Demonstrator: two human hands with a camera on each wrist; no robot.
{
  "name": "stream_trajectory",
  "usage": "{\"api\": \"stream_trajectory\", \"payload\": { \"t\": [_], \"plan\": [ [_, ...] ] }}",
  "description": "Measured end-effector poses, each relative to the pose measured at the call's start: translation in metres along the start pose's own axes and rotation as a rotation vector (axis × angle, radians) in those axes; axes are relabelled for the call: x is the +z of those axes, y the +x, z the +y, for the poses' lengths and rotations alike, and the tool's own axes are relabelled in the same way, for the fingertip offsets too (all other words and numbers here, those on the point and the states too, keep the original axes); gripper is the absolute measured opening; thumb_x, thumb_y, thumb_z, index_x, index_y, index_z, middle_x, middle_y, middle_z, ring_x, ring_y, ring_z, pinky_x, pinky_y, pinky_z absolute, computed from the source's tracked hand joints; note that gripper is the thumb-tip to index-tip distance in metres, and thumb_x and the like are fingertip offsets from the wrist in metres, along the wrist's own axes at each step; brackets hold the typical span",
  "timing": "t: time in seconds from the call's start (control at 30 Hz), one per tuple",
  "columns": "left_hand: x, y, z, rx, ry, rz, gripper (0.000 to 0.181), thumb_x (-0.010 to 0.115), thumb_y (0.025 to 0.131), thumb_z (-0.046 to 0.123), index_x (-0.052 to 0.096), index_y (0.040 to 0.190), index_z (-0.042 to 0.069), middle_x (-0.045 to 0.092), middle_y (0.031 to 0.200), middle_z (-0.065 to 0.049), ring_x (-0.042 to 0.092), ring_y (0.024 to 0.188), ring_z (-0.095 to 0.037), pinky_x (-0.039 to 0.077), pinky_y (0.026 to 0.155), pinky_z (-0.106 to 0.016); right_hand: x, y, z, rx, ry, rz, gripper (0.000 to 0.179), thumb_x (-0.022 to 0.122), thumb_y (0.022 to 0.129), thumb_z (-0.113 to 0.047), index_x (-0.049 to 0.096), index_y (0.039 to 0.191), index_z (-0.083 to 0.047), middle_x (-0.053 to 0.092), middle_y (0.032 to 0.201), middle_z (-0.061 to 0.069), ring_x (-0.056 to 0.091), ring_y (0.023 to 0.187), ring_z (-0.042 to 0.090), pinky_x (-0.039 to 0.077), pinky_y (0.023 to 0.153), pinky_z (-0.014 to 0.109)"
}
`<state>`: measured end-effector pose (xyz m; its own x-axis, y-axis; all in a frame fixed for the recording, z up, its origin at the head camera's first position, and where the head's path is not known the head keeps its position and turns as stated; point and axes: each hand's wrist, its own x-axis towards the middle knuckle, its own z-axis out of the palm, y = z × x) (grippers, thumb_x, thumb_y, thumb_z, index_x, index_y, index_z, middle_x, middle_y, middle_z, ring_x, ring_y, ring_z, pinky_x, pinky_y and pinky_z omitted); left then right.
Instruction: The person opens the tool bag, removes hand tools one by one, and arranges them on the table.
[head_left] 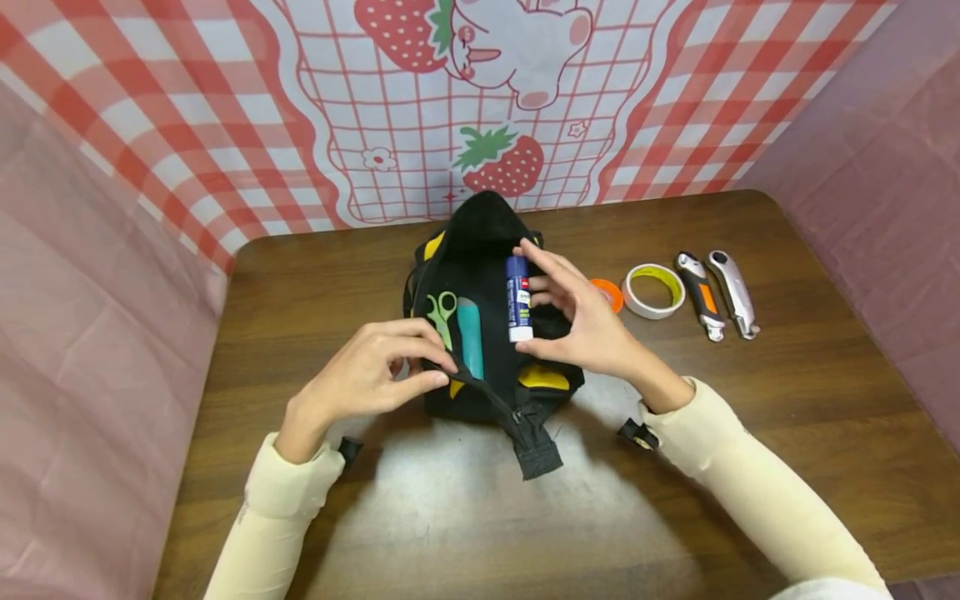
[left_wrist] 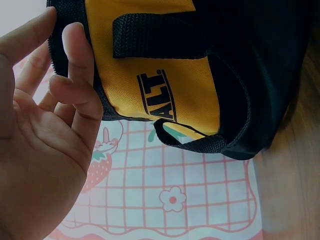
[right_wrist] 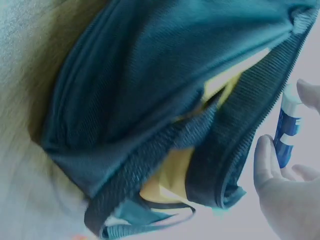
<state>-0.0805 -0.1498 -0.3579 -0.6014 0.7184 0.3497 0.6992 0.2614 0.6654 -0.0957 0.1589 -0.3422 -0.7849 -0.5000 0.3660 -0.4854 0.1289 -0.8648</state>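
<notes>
A black and yellow zippered tool bag (head_left: pixel 487 229) stands unzipped on the table. My left hand (head_left: pixel 375 367) pinches the near left edge of its opening between thumb and fingers; the left wrist view shows that zipper edge (left_wrist: pixel 60 40) at the fingertips. With thumb and fingertips my right hand (head_left: pixel 588 321) holds a blue and white glue stick (head_left: pixel 519 300) upright over the opening. The same glue stick (right_wrist: pixel 288 132) shows beside the bag's zipper in the right wrist view. Green-handled scissors (head_left: pixel 442 312) and a teal, rounded long object (head_left: pixel 470 337) lie inside the bag.
Right of the bag lie an orange tape roll (head_left: pixel 609 293), partly behind the right hand, a white tape roll (head_left: pixel 654 292), an orange and black utility knife (head_left: pixel 701 296) and a silver utility knife (head_left: pixel 733 293). A strawberry-print cloth (head_left: pixel 420 150) hangs behind the wooden table (head_left: pixel 825 417).
</notes>
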Motion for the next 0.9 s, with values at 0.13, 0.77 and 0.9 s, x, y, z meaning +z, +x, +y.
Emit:
{"api": "stream_trajectory", "payload": {
  "t": [0.13,0.77,0.9],
  "plan": [
    [0.0,0.0,-0.001,0.008,0.009,0.003,0.014,0.08,0.091,0.023,0.079,0.104,0.025,0.067,0.104,0.014,0.051,0.065,-0.006,0.042,0.054,-0.022,-0.01,-0.006,-0.008,-0.004,-0.003,0.026,0.108,0.081,0.069,0.023,0.025,0.159,0.001,0.033,0.159,0.022,0.056,0.121,0.028,0.049,0.102,0.028],
    [0.001,0.001,-0.002,0.01,0.004,0.001,0.013,0.079,0.091,0.024,0.079,0.104,0.025,0.066,0.103,0.013,0.051,0.063,-0.009,0.042,0.054,-0.022,-0.093,-0.051,0.026,0.01,-0.063,0.171,0.117,0.072,0.06,0.036,0.029,0.161,-0.008,0.034,0.161,0.015,0.056,0.129,0.016,0.05,0.094,0.018],
    [0.002,0.001,-0.002,0.011,0.007,0.005,0.013,0.08,0.09,0.023,0.079,0.103,0.025,0.066,0.103,0.014,0.048,0.064,-0.003,0.042,0.054,-0.022,-0.112,-0.061,0.037,0.011,-0.055,0.199,0.118,0.068,0.059,0.039,0.029,0.16,-0.007,0.034,0.161,0.014,0.057,0.127,0.015,0.05,0.092,0.017]
  ]
}}
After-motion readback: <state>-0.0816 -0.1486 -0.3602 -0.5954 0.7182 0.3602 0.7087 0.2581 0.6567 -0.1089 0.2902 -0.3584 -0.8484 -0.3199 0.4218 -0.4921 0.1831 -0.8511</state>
